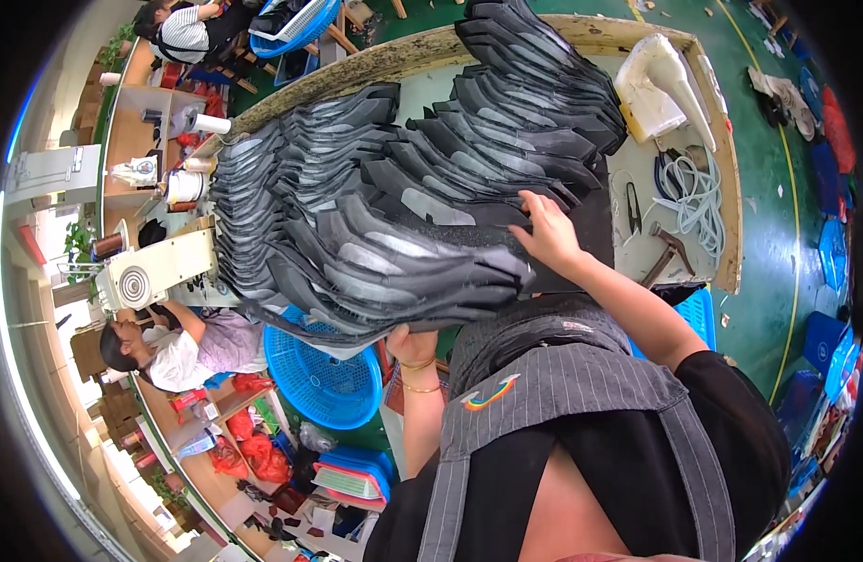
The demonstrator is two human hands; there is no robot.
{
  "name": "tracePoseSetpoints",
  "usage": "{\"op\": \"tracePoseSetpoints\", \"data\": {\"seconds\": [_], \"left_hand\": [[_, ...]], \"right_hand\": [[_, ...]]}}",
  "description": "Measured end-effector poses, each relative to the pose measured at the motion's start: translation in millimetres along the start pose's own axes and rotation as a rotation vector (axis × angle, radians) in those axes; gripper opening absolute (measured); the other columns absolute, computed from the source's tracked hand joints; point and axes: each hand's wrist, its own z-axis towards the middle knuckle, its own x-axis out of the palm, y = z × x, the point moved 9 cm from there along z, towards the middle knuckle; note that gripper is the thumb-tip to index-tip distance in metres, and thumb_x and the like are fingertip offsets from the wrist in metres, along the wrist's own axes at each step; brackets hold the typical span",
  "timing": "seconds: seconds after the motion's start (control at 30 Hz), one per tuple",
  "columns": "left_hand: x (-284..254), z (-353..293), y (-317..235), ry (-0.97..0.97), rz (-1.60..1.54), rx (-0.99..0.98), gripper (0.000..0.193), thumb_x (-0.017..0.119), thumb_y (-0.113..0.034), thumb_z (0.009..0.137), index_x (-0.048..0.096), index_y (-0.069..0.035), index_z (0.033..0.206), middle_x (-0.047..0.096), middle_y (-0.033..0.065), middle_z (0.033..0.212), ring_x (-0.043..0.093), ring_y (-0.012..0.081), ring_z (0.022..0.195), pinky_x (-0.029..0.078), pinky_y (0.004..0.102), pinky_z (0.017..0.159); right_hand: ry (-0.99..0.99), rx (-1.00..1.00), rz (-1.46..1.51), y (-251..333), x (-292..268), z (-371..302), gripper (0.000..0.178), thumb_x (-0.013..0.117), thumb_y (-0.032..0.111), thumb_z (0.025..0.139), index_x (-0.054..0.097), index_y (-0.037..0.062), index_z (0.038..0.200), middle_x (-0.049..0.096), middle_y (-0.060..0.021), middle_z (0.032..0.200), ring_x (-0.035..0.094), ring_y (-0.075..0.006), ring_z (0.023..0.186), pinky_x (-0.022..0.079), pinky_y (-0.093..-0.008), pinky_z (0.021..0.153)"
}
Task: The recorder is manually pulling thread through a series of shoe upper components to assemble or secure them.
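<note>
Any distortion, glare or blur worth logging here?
Head view: wooden table rim bows, fisheye-style, and corners go black; head view, far left: the light strip glares white; head view, centre: right hand and dark stacked pieces look fairly sharp.

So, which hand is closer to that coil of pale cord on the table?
Right. The right hand is left of the pale cord; the left hand is farther left, at the lower edge of the dark stack.
</note>
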Motion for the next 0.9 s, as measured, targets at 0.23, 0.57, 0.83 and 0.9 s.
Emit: {"op": "tracePoseSetpoints", "data": {"seconds": [0.23,0.57,0.83,0.9], "left_hand": [[-97.3,17.7,139.8,-0.285,-0.318,-0.257,0.026,0.056,-0.01,0.089,0.061,0.002,0.111,0.064,0.0154,0.113,0.06,0.0301,0.109,0.042,0.0453,0.104],[-74.3,-3.4,153.4,-0.399,-0.176,-0.518,0.024,0.064,-0.014,0.09,0.062,-0.005,0.112,0.067,0.0091,0.111,0.065,0.0223,0.102,0.055,0.0367,0.089],[-92.0,-22.2,160.9,-0.5,-0.069,-0.568,0.028,0.065,-0.013,0.09,0.06,-0.003,0.116,0.065,0.0089,0.114,0.064,0.0236,0.102,0.052,0.0396,0.091],[-98.6,-13.1,176.1,-0.503,-0.092,-0.601,0.029,0.064,-0.017,0.092,0.06,-0.002,0.117,0.065,0.0098,0.115,0.064,0.0241,0.101,0.052,0.0396,0.091]], "right_hand": [[0.178,0.236,0.202,-57.2,-10.4,26.5,0.012,0.067,0.013,0.078,0.067,0.0035,0.085,0.069,-0.0118,0.077,0.067,-0.0277,0.072,0.052,-0.0348,0.066],[0.045,0.616,-0.612,-234.8,-83.9,-34.9,0.043,0.069,0.015,0.076,0.046,-0.0028,0.108,0.057,-0.0248,0.109,0.06,-0.0419,0.1,0.051,-0.0451,0.087],[-0.083,0.321,-0.577,-100.9,-127.8,-13.1,0.015,0.062,0.011,0.079,0.057,0.0036,0.091,0.056,-0.0204,0.095,0.062,-0.0374,0.075,0.051,-0.0468,0.066],[-0.173,0.03,-0.118,-23.8,-122.6,-3.8,0.011,0.062,0.005,0.08,0.057,0.0037,0.089,0.057,-0.0155,0.088,0.059,-0.0349,0.07,0.051,-0.0413,0.063]]}}
